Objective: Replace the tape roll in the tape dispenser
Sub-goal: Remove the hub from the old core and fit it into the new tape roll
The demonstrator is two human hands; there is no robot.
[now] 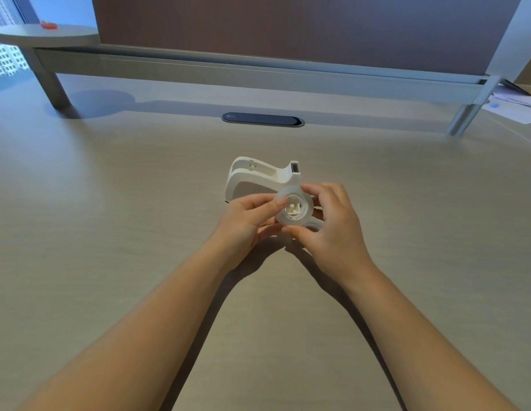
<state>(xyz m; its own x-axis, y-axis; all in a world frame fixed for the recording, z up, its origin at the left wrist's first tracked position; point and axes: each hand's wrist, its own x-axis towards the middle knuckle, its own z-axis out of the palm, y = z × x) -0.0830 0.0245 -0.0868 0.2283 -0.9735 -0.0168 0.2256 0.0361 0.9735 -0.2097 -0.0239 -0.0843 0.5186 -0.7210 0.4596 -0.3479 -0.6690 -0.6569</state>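
Observation:
A white tape dispenser [255, 179] stands on the desk, its roll cradle empty and its cutter at the right end. Just in front of it, both hands hold a clear tape roll [294, 209] with a white hub in its core. My left hand [246, 221] pinches the roll's left rim with thumb and fingers. My right hand [332, 223] grips the roll from the right and below. Under my right fingers lies a second clear ring [316, 225], partly hidden.
The beige desk [139, 203] spreads wide on both sides. A dark oval cable grommet [262, 119] sits behind the dispenser. A raised shelf on legs [199, 66] with a brown partition runs along the back. Papers [513, 108] lie at the far right.

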